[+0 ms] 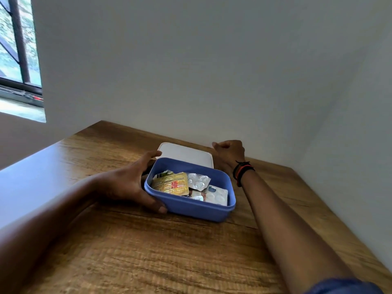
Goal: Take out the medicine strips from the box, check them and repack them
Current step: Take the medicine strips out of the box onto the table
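Blue plastic, the box point(191, 211) stands open on the wood table point(148, 251), near the wall point(191, 71). We see the strips lying inside it in a loose heap: a yellow strip point(171, 184) on the left, a silver strip point(198, 181) beside it toward the back, and a white strip point(216, 195) at the front right, partly under the others.

Our left hand point(127, 183) grips the box's left end, with the thumb along the near wall and the fingers reaching round the far corner.

Behind the box, touching its back rim, the white lid point(186, 153) lies flat on the table. Our right hand point(230, 151) sits at the lid's right rear corner, close to the wall, fingers curled. We cannot tell whether it pinches the lid's edge or holds nothing.

Black and red bands point(242, 169) circle the right wrist, and a blue sleeve point(343, 286) shows at the bottom right. A window point(19, 49) is at the upper left.
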